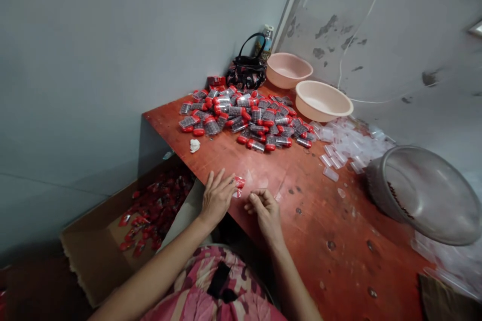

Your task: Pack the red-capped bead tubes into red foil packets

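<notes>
Near the front edge of the red table [316, 230], my left hand [218, 198] lies fairly flat with its fingers stretched out, their tips touching a small red packet [239, 183]. To the right of the packet, my right hand [264, 209] is held just above the tabletop, thumb and index finger brought together; whatever it may pinch is too small to make out. Beyond both hands spreads a heap of small clear containers with red caps [256, 118], dark contents showing inside. A crumpled white scrap [195, 146] rests left of the heap.
Two pale basins [324, 101] and a black handbag [246, 72] stand at the back, beside a bottle [268, 40]. Clear empty containers [344, 145] lie to the right, near a large grey basin [429, 195]. At lower left, a cardboard box [88, 256] holds red packets [150, 215].
</notes>
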The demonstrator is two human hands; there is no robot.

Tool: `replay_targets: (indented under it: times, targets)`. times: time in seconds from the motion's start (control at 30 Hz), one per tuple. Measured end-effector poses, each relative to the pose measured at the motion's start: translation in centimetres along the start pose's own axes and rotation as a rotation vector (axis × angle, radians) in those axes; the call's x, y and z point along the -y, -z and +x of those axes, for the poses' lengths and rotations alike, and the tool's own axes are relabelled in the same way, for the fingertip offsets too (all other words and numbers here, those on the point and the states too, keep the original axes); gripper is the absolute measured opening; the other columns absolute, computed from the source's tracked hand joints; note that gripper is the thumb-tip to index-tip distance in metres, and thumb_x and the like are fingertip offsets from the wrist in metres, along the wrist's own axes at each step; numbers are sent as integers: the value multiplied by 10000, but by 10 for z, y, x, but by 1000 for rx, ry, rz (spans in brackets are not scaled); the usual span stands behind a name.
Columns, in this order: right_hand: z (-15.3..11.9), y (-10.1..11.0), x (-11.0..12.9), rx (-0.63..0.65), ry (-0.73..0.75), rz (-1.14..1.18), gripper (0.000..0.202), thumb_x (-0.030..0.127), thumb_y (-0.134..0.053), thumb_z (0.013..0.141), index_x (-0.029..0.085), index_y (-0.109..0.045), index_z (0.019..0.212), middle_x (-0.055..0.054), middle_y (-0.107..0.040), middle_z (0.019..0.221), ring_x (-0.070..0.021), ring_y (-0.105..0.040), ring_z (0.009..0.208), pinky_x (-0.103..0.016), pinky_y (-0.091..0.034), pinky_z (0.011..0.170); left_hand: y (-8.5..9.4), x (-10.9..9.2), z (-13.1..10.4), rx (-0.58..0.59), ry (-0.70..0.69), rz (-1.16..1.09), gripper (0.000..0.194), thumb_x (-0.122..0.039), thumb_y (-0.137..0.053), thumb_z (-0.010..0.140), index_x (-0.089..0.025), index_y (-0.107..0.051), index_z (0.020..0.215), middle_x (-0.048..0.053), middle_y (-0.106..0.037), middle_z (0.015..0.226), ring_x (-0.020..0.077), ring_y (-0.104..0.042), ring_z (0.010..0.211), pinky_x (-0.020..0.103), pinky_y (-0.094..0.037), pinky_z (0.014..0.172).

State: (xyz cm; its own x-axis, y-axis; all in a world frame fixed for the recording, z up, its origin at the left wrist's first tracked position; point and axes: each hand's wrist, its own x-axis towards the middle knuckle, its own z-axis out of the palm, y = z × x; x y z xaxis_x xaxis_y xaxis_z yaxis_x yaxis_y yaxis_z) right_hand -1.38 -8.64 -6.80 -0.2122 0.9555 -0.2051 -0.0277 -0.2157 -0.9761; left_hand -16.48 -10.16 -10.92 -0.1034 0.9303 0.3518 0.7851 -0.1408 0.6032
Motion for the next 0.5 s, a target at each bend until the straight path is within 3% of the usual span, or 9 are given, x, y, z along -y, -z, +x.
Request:
replay_targets:
  times: [0.2, 0.3, 0.43, 0.5]
  targets:
    - [20, -8, -5, -61, 87, -102, 233, 327, -590, 764, 183, -546, 943, -12, -619, 815, -134, -584, 734, -251, -471, 653, -2, -5, -1, -129, -11, -163, 246, -195, -457, 830, -244, -654, 971, 50, -636, 1106, 239, -405, 1213, 506, -193, 1044]
    - [31, -14, -3, -8, 49, 44, 340, 297, -645, 716, 192, -513, 1011, 29, -598, 720, -114, -571, 640, -230, -462, 596, 6, -15, -1, -114, 0, -317, 250, -206, -476, 820, -253, -649, 994, 43, -609, 1152, 239, -398, 1218, 489, -216, 1044]
    - [41, -19, 8, 20, 29, 171, 333, 253, -664, 691, 191, -514, 981, 83, -518, 570, -80, -506, 486, -199, -421, 509, 25, -24, 1, -147, 305, -671, 371, -267, -590, 745, -251, -590, 1116, 59, -578, 1197, 244, -491, 1135, 385, -364, 971]
    - [44, -21, 13, 89, 27, 143, 338, 237, -682, 668, 177, -529, 964, 85, -506, 547, -79, -503, 480, -197, -413, 508, 32, -23, 1, -71, 470, -842, 366, -305, -636, 701, -226, -628, 1058, 60, -641, 1090, 255, -576, 1011, 338, -447, 868]
